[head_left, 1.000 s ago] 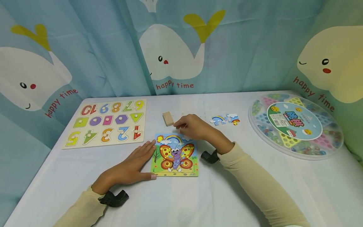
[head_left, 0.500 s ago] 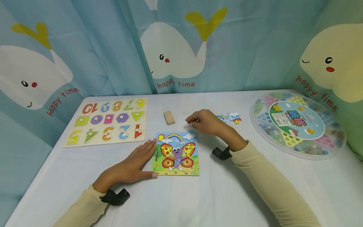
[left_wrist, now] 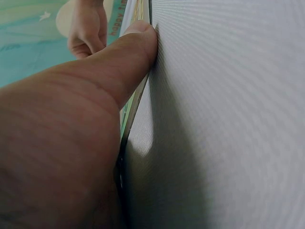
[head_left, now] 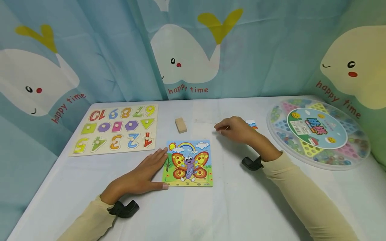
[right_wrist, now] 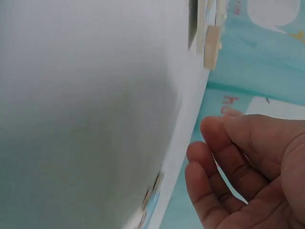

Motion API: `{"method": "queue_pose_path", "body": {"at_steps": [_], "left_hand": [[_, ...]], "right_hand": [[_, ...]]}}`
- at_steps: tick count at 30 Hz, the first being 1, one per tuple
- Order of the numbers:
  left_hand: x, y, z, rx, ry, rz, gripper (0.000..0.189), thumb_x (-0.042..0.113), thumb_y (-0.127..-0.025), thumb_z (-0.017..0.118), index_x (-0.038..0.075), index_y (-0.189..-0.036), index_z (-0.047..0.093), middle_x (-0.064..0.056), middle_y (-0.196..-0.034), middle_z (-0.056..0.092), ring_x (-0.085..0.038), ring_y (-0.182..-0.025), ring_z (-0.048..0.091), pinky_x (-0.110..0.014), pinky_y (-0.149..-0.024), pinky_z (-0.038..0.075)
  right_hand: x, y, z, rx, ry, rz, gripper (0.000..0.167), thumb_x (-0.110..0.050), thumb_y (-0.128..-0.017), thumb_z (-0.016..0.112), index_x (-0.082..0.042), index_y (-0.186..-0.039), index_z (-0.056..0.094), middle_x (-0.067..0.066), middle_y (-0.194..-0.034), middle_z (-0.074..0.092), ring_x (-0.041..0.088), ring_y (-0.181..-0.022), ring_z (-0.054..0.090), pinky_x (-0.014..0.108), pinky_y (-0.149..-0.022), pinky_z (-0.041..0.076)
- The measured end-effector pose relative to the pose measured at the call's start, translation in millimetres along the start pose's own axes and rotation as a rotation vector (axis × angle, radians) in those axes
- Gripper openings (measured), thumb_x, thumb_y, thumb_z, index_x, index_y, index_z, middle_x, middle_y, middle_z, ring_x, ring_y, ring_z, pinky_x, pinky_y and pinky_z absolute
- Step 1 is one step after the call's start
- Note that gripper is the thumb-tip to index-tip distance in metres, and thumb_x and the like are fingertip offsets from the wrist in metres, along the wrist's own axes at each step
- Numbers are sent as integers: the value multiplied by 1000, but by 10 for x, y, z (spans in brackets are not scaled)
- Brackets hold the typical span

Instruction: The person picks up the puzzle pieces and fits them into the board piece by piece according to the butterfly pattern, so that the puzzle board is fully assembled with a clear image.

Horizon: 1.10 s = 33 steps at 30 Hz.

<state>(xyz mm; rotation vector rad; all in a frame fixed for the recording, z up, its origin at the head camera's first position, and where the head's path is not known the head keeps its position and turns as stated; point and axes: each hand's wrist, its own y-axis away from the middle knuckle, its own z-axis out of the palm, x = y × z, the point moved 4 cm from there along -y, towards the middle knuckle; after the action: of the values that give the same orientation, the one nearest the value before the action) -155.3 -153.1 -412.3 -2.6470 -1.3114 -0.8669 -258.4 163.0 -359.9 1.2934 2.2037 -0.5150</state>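
Note:
A butterfly picture puzzle (head_left: pixel 188 164) lies flat at the table's middle. My left hand (head_left: pixel 138 175) rests at its left side, fingers extended, with fingertips and thumb touching the edge; the left wrist view shows the thumb along that edge. Above the table, right of the puzzle, hovers my right hand (head_left: pixel 238 130). In the right wrist view its fingers are loosely bent, thumb near the index fingertip, and nothing shows between them. Just beyond this hand lies a loose jigsaw piece (head_left: pixel 251 124); the hand hides the rainbow piece beside it in the head view. Pieces (right_wrist: pixel 151 202) show edge-on in the right wrist view.
A small wooden block (head_left: pixel 181 125) lies behind the puzzle. On the left is a number and shape board (head_left: pixel 114 130). A round clear box (head_left: pixel 316 132) with marbles sits at the right. A whale-print curtain (head_left: pixel 187 50) hangs behind the white-covered table.
My right hand has moved from beside the wooden block, over the puzzle's upper edge, rightward to the loose pieces, now covering one. My left hand has stayed at the puzzle's edge.

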Motion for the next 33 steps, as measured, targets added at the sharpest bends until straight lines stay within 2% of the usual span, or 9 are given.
{"method": "queue_pose_path", "body": {"at_steps": [10,19,25,33], "left_hand": [[-3,-5,10,0,2,-8,102,59,-85,65,9,-156,13,3,-163,-2,-17,-147,-6,-46,-118,3],[-4,-4,10,0,-4,-5,102,60,-85,63,9,-156,13,3,-163,-2,-18,-147,-6,-47,-118,3],[2,-10,6,-9,15,-7,101,59,-85,64,8,-156,14,3,-163,-2,-18,-147,-6,-46,-118,3],[0,-9,-1,-10,12,-15,101,60,-84,64,10,-157,14,4,-163,-2,-18,-147,-6,-47,-118,3]], "right_hand": [[256,114,-169,46,34,87,25,7,-89,58,8,-112,69,18,-103,69,32,-97,62,46,-86,49],[392,135,-287,34,15,159,32,6,-89,58,7,-121,64,27,-120,60,40,-108,57,51,-90,48],[475,112,-275,4,40,167,35,4,-88,63,7,-123,62,28,-123,58,42,-112,55,53,-92,46],[521,53,-264,-7,78,165,33,6,-87,63,8,-120,64,28,-122,59,43,-113,54,53,-93,45]]}}
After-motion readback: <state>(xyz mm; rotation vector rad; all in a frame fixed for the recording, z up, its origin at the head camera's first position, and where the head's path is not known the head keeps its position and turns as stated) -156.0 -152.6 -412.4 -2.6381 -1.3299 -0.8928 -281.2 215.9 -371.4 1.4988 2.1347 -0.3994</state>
